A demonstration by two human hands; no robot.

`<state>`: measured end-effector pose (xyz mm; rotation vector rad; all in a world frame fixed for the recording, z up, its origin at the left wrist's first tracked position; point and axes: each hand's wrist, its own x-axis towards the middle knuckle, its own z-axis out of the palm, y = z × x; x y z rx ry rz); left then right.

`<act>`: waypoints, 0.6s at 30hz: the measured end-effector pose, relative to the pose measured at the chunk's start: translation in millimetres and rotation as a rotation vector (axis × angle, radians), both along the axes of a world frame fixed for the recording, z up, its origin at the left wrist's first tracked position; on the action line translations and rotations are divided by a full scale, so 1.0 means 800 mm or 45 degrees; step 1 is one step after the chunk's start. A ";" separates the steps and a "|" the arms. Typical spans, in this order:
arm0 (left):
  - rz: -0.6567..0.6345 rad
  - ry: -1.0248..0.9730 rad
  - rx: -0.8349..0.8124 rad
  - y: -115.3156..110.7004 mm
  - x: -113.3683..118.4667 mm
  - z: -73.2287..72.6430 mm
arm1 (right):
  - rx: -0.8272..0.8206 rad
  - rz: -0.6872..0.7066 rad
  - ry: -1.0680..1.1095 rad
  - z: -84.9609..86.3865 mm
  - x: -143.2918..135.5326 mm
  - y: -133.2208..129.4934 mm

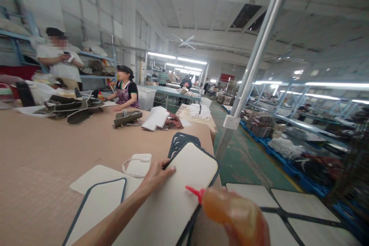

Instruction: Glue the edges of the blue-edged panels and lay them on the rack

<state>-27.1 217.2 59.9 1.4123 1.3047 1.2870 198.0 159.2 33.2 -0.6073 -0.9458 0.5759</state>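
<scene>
A cream panel with a dark blue edge point(187, 173) lies tilted in front of me, over a stack of similar dark-edged pieces point(180, 138). My left hand point(158, 175) is closed on its left edge, thumb on top, the other fingers mostly hidden. My right hand point(261, 226), blurred at the lower right, is wrapped around a squeeze bottle of amber liquid point(223, 203). The bottle's red nozzle point(196, 192) points left above the panel; I cannot tell whether it touches. Another dark-edged panel point(100, 203) lies to the left, near a small cream piece with a loop point(140, 164).
Dark green cut pieces point(77, 109) and folded white sheets point(155, 118) lie along the table's point(37, 153) far side. A co-worker point(127, 90) sits there; another person point(59, 59) stands behind. A metal post point(250, 69) rises at right, and light panels point(305, 203) lie below it.
</scene>
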 end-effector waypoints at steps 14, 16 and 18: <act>0.060 -0.076 0.036 0.010 -0.001 0.000 | 0.026 -0.010 -0.019 0.007 -0.005 -0.003; 0.020 -0.074 0.014 0.008 0.002 -0.001 | 0.012 -0.094 0.077 0.027 0.005 0.013; -0.020 -0.084 0.019 0.009 0.007 -0.003 | -0.002 -0.137 0.084 0.030 0.007 0.023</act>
